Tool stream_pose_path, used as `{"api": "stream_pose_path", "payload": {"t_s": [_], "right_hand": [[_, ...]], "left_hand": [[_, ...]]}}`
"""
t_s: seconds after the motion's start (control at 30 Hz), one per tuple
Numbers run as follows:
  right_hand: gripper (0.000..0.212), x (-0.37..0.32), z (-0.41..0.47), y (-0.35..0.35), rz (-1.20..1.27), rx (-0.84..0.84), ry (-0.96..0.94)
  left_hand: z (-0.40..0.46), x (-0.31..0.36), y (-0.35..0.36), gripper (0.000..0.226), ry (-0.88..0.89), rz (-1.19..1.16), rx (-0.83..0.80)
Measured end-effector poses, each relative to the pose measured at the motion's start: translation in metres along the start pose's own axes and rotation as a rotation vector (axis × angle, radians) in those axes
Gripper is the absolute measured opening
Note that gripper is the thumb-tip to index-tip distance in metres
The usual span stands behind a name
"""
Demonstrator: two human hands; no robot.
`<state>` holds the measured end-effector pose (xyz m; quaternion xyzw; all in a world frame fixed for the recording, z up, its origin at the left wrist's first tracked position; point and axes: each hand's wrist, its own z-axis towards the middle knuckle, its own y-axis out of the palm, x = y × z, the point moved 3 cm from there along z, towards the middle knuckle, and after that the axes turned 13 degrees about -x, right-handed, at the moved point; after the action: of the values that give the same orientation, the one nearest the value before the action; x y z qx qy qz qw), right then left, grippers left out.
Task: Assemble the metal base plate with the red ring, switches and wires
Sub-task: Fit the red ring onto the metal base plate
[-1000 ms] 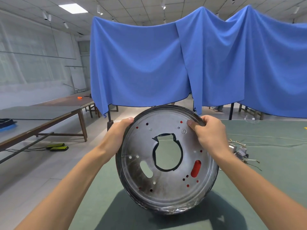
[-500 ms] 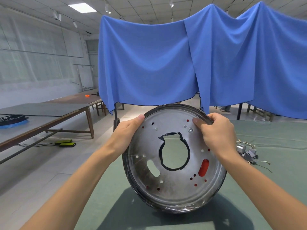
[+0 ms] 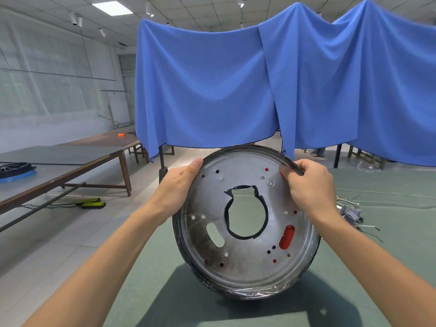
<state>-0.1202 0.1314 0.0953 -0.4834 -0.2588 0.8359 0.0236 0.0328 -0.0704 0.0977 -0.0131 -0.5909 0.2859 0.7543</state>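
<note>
Your left hand [image 3: 175, 187] grips the upper left rim of the metal plate [image 3: 245, 263], thumb laid over the front edge and fingers curled behind it. Your right hand [image 3: 309, 187] pinches the upper right rim, thumb pressed on the plate's face and fingers wrapped over the edge. Both forearms reach up from the bottom corners.

You hold one plate, upright on its edge and facing you, its lower rim at or just above the green table [image 3: 389, 192]; contact cannot be told. It has one large middle opening and two long slots; red [image 3: 286, 237] shows through the right slot and several small holes. A dark band runs around its rim.

One cluster of switches and wires [image 3: 351, 213] lies on the table to the right, partly hidden by your right wrist. Two blue cloths [image 3: 212, 90] hang behind. One long wooden table [image 3: 70, 156] stands at left, with two green-edged flat objects [image 3: 90, 202] on the floor beneath.
</note>
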Motion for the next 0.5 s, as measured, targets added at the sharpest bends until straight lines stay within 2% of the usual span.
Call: {"api": "stream_pose_path", "payload": {"t_s": [0.17,0.33,0.5], "right_hand": [[0.017,0.005,0.0,-0.002,0.025,-0.05,-0.025],[0.035,0.003,0.001,-0.004,0.144,-0.213,-0.07],[0.03,0.005,0.0,-0.006,0.168,-0.237,-0.081]], "left_hand": [[0.002,-0.001,0.0,0.053,-0.006,0.011,0.034],[0.001,-0.008,-0.004,0.076,-0.049,-0.003,0.046],[0.002,-0.016,-0.002,0.06,-0.082,-0.043,0.045]]}}
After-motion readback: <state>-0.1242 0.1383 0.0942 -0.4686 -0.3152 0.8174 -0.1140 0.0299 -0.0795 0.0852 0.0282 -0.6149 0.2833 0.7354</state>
